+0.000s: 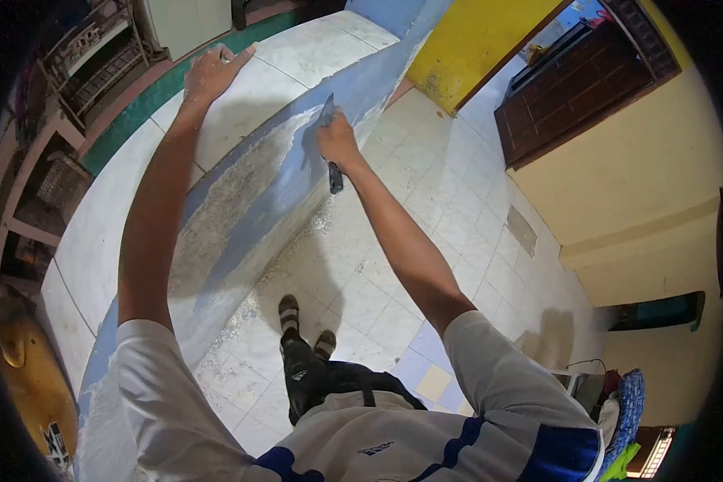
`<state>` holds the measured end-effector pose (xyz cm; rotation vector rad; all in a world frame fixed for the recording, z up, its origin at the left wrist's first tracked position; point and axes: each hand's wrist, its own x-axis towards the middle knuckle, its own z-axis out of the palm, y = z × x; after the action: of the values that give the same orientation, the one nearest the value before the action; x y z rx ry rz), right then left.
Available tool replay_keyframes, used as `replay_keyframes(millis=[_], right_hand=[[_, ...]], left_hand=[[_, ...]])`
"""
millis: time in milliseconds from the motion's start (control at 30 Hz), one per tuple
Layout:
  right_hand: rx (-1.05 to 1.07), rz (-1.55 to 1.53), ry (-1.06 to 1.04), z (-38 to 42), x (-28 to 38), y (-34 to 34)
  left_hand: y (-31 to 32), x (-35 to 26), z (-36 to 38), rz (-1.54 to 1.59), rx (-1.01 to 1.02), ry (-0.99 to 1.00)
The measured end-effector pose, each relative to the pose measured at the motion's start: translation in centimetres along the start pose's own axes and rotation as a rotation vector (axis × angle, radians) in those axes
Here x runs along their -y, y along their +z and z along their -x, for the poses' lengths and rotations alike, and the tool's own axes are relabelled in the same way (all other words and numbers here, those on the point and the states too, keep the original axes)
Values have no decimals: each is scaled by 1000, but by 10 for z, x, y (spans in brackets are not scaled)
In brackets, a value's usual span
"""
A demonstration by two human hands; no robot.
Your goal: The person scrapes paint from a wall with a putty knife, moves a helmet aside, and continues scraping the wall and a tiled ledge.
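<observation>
My right hand [339, 143] is closed around a scraper [335, 178] with a dark handle and a pointed metal blade. The blade lies against the blue-painted side of a low wall [253, 209], where a long strip of paint is gone and rough grey plaster shows. My left hand [214, 74] rests on the white tiled top [285, 55] of that wall, near its far edge, thumb stretched out and fingers partly hidden.
Flakes and dust [245, 321] lie on the white tiled floor [377, 289] along the wall's foot, near my sandals [289, 309]. A yellow object [32, 377] stands at lower left. To the right are a brown wooden door [574, 92] and folded cloths [628, 402].
</observation>
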<state>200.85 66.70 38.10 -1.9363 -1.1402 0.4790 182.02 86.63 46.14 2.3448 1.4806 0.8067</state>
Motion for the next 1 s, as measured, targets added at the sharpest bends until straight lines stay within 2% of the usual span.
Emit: replay_keyframes(millis=[100, 167, 200, 267, 333, 367, 400, 433, 500, 567, 667, 767, 867, 933, 967, 1000], right_hand=[[54, -54, -77, 6, 5, -6], [21, 14, -84, -16, -10, -1], [14, -54, -17, -23, -19, 6], [-43, -80, -19, -13, -21, 11], [-133, -7, -162, -1, -17, 16], [-121, -59, -154, -4, -20, 20], [-28, -93, -46, -11, -26, 13], [61, -136, 64, -25, -27, -1], [100, -139, 132, -29, -29, -4], [4, -42, 40, -17, -22, 1], [10, -146, -18, -2, -10, -7], [137, -71, 53, 0, -6, -23], [28, 161, -116, -9, -26, -12], [-34, 243, 15, -2, -21, 4], [-67, 280, 78, 0, -22, 9], [-62, 282, 41, -1, -35, 13]], left_hand=[[23, 21, -12, -75, -216, 140], [18, 21, -11, -17, -111, 106], [13, 19, -12, 10, -55, 89], [10, 19, -14, 25, -42, 90], [15, 33, -21, -7, -65, 98], [18, 41, -29, -43, -93, 107], [24, 49, -34, -82, -108, 120], [17, 41, -29, 96, 8, 33], [16, 34, -22, 107, -5, 23], [16, 29, -18, 86, -36, 18], [9, 26, -16, 29, -58, 35], [9, 25, -14, 72, -10, 35], [16, 38, -30, 53, -9, 46], [16, 41, -31, 17, -19, 82], [14, 37, -22, 3, -102, 130], [9, 33, -18, 27, -88, 127]])
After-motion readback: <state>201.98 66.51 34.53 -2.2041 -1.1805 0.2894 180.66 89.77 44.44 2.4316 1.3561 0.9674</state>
